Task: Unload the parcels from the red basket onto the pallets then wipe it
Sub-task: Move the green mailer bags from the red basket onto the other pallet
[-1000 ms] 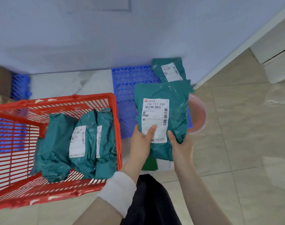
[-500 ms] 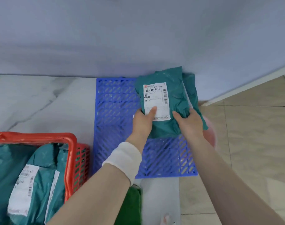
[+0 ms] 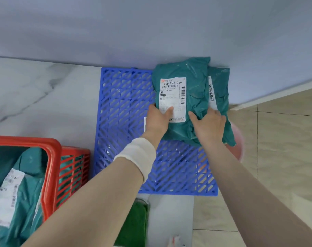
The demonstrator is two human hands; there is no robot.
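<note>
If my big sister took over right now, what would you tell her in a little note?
Left hand: gripping the near-left edge of a teal parcel, thumb on its label.
Right hand: fingers closed on the same parcel's near-right edge.
That parcel lies on the blue pallet by the wall, overlapping another teal parcel already there.
Done: two parcels on the pallet.
Left: let go, then unload the parcels still in the red basket at lower left, and wipe it. A green cloth lies near your feet.
</note>
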